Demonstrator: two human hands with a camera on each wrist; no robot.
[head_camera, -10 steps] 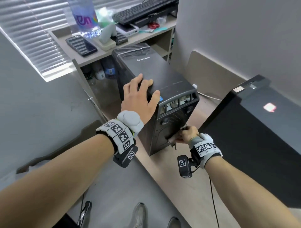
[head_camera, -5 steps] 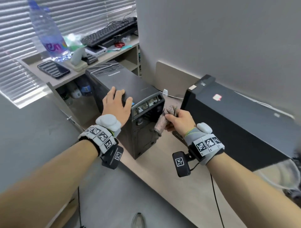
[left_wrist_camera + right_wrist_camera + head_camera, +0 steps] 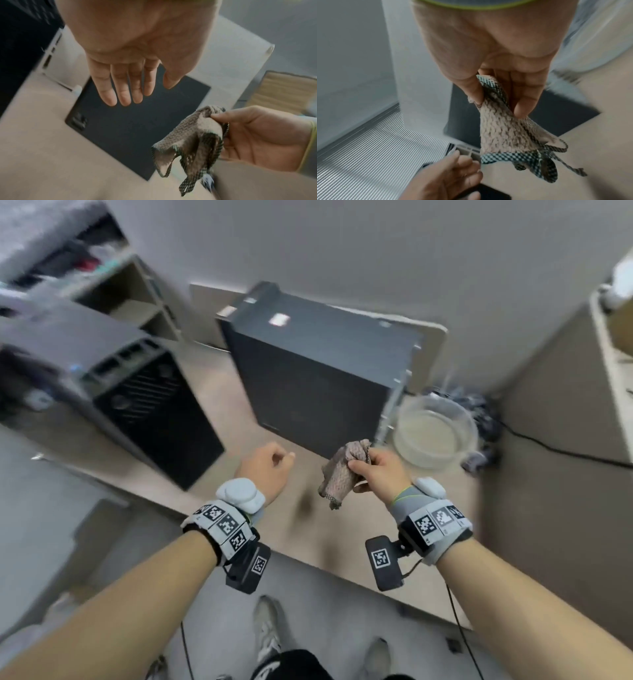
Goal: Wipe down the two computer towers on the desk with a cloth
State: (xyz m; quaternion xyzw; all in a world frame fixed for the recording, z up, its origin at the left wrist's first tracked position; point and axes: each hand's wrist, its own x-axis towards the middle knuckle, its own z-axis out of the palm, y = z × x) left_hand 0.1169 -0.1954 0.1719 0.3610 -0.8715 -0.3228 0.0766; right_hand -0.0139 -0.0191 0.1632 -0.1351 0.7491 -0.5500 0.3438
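- Right hand [image 3: 378,474]: raised above the worktop [image 3: 212,474], its grip pinching a cloth [image 3: 342,474] between thumb and fingertips; the right wrist view shows the thumb on one face of the fabric and the fingers [image 3: 523,97] on the other.
- Cloth: a beige knitted piece with a dark checked border, bunched at the pinch; its loose corners and a trailing strip of edging hang free in the air, touching neither tower.
- Left hand [image 3: 265,472]: held in the air just beside the cloth, holding nothing. The left wrist view shows its fingers [image 3: 125,86] nearly straight and close together, the thumb slightly apart, so the grip is relaxed.
- Right tower [image 3: 308,371]: a black case standing upright on the worktop directly beyond both hands, its rear against the grey wall [image 3: 342,251]; a small pale sticker lies on its top panel.
- Left tower [image 3: 113,378]: a dark case with a vented front panel and a row of ports along its upper front edge, standing on the worktop well apart from the hands; this part of the head view is blurred.
- Clear bowl [image 3: 433,433]: a transparent round vessel on the worktop just beside the right tower's rear corner, near the right hand.
- Cables [image 3: 479,412]: a dark tangle behind the bowl, with one black lead running off to the right.
- Shelf unit [image 3: 137,299]: pale open compartments behind the left tower; their contents are too blurred to identify.
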